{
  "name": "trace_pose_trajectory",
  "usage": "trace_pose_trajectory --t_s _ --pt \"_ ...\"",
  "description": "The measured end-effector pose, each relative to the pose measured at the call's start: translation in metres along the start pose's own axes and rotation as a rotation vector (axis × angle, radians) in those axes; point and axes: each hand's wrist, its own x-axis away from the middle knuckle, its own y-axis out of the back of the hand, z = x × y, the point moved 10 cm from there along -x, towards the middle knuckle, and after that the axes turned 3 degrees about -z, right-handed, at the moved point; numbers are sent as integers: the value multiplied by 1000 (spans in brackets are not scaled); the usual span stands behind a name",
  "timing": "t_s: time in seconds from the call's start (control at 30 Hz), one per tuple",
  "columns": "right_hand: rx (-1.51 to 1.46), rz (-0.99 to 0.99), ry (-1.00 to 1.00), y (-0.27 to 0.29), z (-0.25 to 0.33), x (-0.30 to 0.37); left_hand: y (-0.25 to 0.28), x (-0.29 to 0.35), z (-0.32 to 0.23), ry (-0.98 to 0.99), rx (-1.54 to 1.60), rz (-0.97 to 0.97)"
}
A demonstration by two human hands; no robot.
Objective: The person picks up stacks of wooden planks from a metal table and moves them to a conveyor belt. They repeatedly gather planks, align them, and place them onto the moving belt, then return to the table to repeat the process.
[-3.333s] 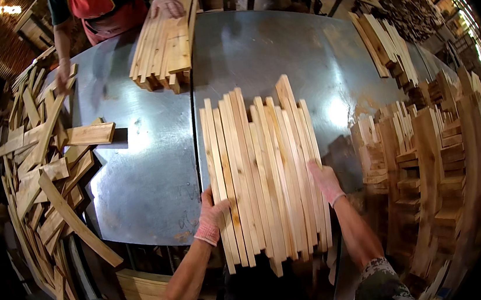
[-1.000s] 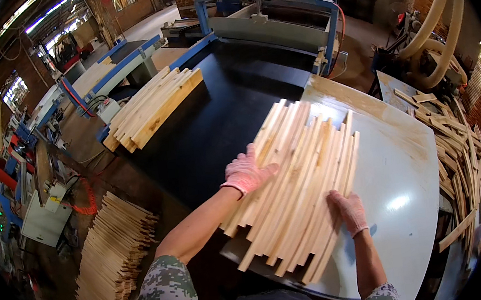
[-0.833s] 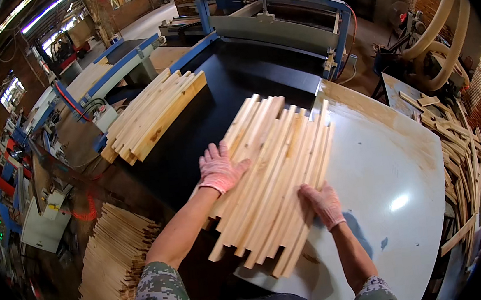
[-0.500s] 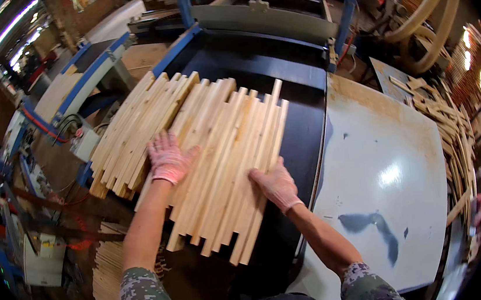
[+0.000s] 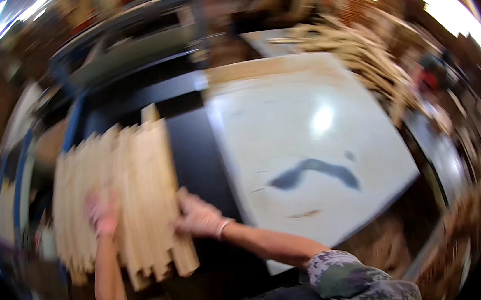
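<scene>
A row of pale wooden strips (image 5: 144,183) lies side by side on the dark bed at the left, their ends uneven. My left hand (image 5: 103,211), in a pinkish-white glove, rests flat on top of the strips; its fingers are blurred but look open. My right hand (image 5: 202,217), gloved the same way, presses against the right edge of the row. Its fingers look apart, with the tips against the outermost strip. That outer strip juts toward me past its neighbours.
A black machine bed (image 5: 200,154) runs under the strips toward a blue-framed machine (image 5: 126,62). Right of it stands a pale, glossy table (image 5: 289,110) with a dark smear. Loose wood offcuts (image 5: 353,50) are heaped beyond. The surroundings are blurred.
The view has swung right, so the strips and machine now sit farther left. The gap between the strip groups has closed up. My right hand still touches the row's right side.
</scene>
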Motion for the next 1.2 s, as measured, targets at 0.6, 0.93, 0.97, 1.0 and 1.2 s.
trace_pose_trajectory --t_s 0.6,0.93,0.97,1.0,1.2 --pt "-1124 -619 -98 303 -424 630 152 600 -797 -947 1766 1312" --pt "-1438 -1161 -305 340 -594 838 135 865 -1019 -1038 1208 1919" --pt "-1461 -1167 -274 346 -607 845 134 877 -1041 -1084 1182 1895" --pt "-1499 -1170 -282 352 -625 851 130 886 -1063 -1064 1166 1910" --pt "-1596 -1308 -476 424 -765 907 90 936 -1214 -860 1102 2039"
